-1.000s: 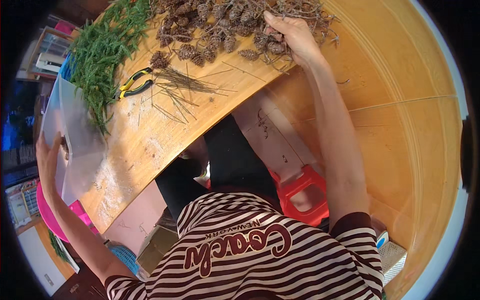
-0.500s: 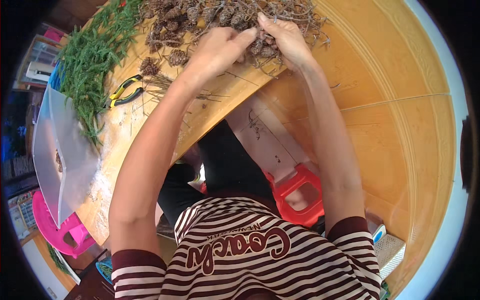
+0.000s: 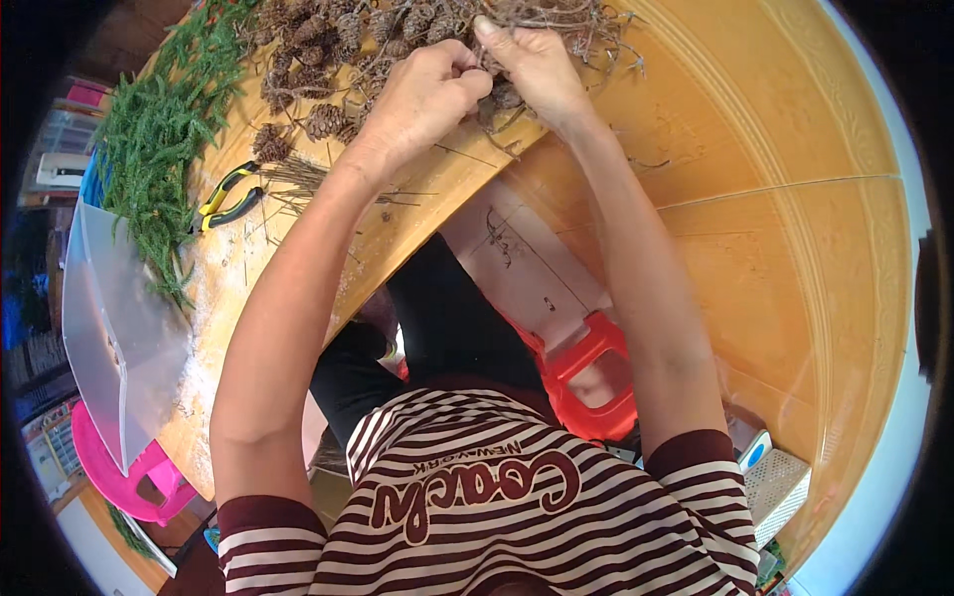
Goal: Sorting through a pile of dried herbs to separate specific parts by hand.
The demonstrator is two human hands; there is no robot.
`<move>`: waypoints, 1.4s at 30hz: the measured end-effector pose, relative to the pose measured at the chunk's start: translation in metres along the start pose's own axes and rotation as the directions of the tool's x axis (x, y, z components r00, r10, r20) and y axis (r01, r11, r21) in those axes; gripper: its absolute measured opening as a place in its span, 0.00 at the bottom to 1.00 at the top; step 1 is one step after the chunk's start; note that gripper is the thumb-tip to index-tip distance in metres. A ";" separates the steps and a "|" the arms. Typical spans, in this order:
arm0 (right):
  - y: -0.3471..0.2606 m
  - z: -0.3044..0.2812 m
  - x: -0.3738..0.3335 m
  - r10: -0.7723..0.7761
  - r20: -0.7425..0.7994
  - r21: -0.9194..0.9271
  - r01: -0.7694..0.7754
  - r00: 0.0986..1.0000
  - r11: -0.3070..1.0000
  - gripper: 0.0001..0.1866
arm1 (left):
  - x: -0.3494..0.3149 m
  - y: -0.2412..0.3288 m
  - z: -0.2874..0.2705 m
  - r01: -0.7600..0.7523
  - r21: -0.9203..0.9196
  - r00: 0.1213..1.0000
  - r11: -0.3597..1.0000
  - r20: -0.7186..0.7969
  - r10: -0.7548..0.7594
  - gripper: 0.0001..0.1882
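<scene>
My left hand (image 3: 425, 97) is closed in a pinch at the near edge of a heap of brown pine cones (image 3: 417, 22) and dry twigs (image 3: 601, 40). Close beside it, my right hand (image 3: 540, 77) is curled with its thumb raised. Between the two hands runs a twig with pine cones (image 3: 506, 95), gripped by both; my fingers partly cover it. A few loose cones (image 3: 325, 121) lie left of my left hand. Below them is a bundle of thin brown stems (image 3: 294, 183), partly behind my left forearm.
Yellow-and-black pliers (image 3: 228, 197) lie on the wooden table (image 3: 397, 223), near green artificial sprigs (image 3: 159, 129). A translucent plastic sheet or bin (image 3: 119, 328) stands at the left edge. Below are a pink stool (image 3: 124, 477) and a red stool (image 3: 596, 372). Wooden panelling (image 3: 735, 129) is at right.
Both hands have shifted slightly left in the picture, along with the whole table view. My left fingers and right thumb have changed their grip around the twig.
</scene>
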State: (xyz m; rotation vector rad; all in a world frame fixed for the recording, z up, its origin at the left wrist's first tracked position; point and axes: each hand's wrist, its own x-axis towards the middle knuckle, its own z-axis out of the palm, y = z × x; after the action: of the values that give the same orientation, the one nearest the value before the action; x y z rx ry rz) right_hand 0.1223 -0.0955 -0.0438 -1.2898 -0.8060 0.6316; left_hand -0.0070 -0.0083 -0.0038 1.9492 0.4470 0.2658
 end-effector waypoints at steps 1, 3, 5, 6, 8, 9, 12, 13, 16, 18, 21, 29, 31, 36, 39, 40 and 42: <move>0.003 -0.001 0.002 -0.002 -0.017 -0.115 0.000 1.000 0.993 0.18 | -0.004 0.005 -0.002 0.056 -0.094 0.998 0.994 0.043 -0.053 0.10; 0.009 -0.002 0.005 -0.012 -0.049 -0.338 -0.005 0.999 0.941 0.19 | -0.009 0.008 -0.003 0.114 -0.185 0.991 0.976 0.092 -0.099 0.09; 0.015 -0.004 0.005 -0.035 -0.065 -0.390 0.007 0.997 0.921 0.19 | -0.012 0.008 -0.001 0.091 -0.198 0.994 0.976 0.081 -0.076 0.09; 0.014 -0.001 0.005 -0.058 -0.073 -0.438 0.021 0.996 0.899 0.20 | -0.013 0.007 -0.002 0.078 -0.204 0.995 0.976 0.069 -0.066 0.09; 0.011 0.002 0.004 -0.085 -0.078 -0.487 0.037 0.993 0.873 0.20 | -0.014 -0.004 -0.001 0.081 -0.271 0.996 0.959 0.052 -0.070 0.09; 0.009 0.003 0.004 -0.050 -0.062 -0.485 0.013 0.997 0.874 0.20 | -0.014 -0.009 0.000 0.086 -0.337 0.996 0.937 0.039 -0.077 0.10; 0.008 0.004 0.004 0.019 -0.028 -0.482 -0.031 0.999 0.875 0.21 | -0.010 -0.002 -0.001 0.149 -0.338 0.989 0.929 0.031 -0.148 0.11; 0.013 0.002 0.005 0.008 -0.045 -0.454 -0.027 0.999 0.891 0.22 | -0.006 0.006 0.000 0.209 -0.272 0.978 0.939 0.038 -0.207 0.11; 0.022 -0.002 0.008 -0.016 -0.080 -0.394 -0.017 0.997 0.919 0.24 | 0.002 0.008 -0.002 0.256 -0.129 0.966 0.958 0.065 -0.250 0.12; 0.021 0.004 0.007 -0.066 -0.120 -0.495 -0.002 0.990 0.869 0.26 | 0.005 0.003 -0.003 0.235 0.018 0.966 0.972 0.110 -0.235 0.14; 0.019 0.007 0.004 -0.119 -0.140 -0.593 0.013 0.983 0.805 0.28 | -0.001 -0.005 0.002 0.060 0.204 0.998 0.977 -0.032 -0.055 0.15; 0.006 0.008 -0.004 -0.128 -0.082 -0.756 0.021 0.988 0.654 0.31 | -0.023 -0.011 0.008 0.055 0.093 0.992 0.994 -0.119 -0.044 0.19; 0.000 0.011 -0.003 -0.069 -0.047 -0.769 0.008 0.997 0.640 0.31 | -0.024 -0.010 0.004 0.125 -0.015 0.988 0.992 -0.092 -0.126 0.19; -0.020 0.015 -0.002 0.075 -0.095 -0.757 -0.121 0.993 0.643 0.32 | -0.019 -0.008 -0.002 0.144 0.102 0.983 0.984 -0.126 -0.131 0.20; -0.022 0.018 -0.002 -0.017 -0.082 -0.853 -0.061 0.996 0.518 0.31 | -0.022 -0.009 0.003 0.121 0.159 0.977 0.980 -0.192 -0.089 0.20; -0.016 0.018 -0.001 -0.016 -0.081 -0.854 -0.061 0.997 0.517 0.31 | -0.024 -0.010 0.005 0.069 0.223 0.982 0.972 -0.186 -0.027 0.21; 0.010 0.011 0.000 -0.201 -0.102 -0.881 0.006 0.974 0.473 0.29 | -0.026 -0.008 0.011 -0.042 0.345 0.983 0.938 -0.152 0.100 0.22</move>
State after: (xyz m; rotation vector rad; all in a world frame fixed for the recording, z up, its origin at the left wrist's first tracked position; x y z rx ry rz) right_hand 0.1137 -0.0878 -0.0523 -2.1925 -1.0923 -0.1029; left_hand -0.0279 -0.0260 -0.0154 2.2958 0.5624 0.4246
